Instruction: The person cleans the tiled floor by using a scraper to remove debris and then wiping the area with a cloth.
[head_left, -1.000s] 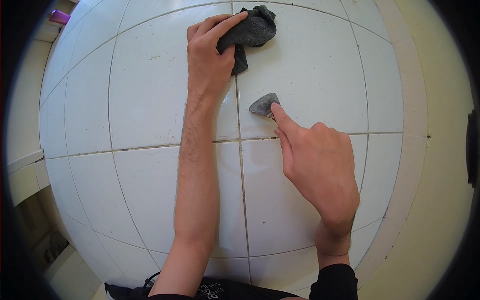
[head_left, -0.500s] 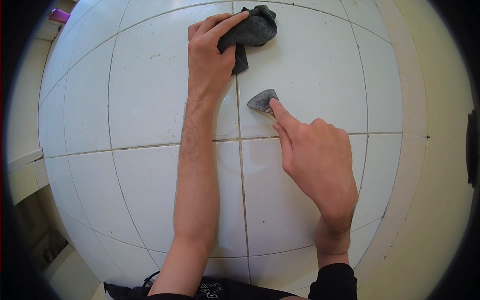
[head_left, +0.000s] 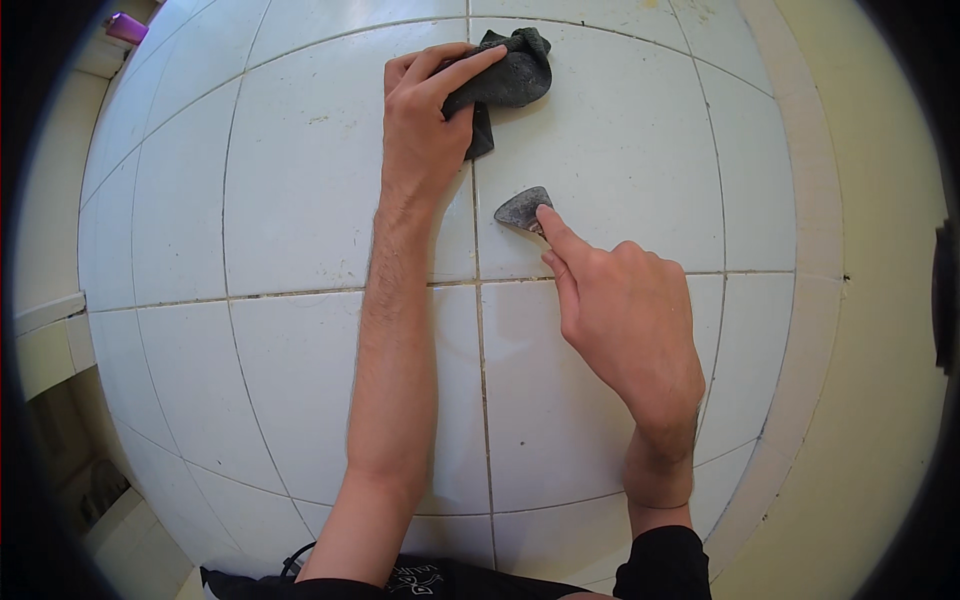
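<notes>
My left hand is stretched far out and closed on a dark grey cloth, which is bunched against the white tiles. A flap of the cloth hangs below the fingers, over a grout line. Closer in and to the right, my right hand grips a scraper with a grey metal blade. The index finger lies along the blade's back, and the blade's broad edge points up and left over a tile. The scraper's handle is mostly hidden inside the hand.
Dirty grout lines cross the tiles, with yellowish specks on some. A pale border strip and a cream wall run along the right. At the far left are a purple object and a ledge above a dark recess.
The view has shifted slightly, so the tiles and the cloth sit a little lower. Both hands keep their grips, and the scraper stays at almost the same place on the tile.
</notes>
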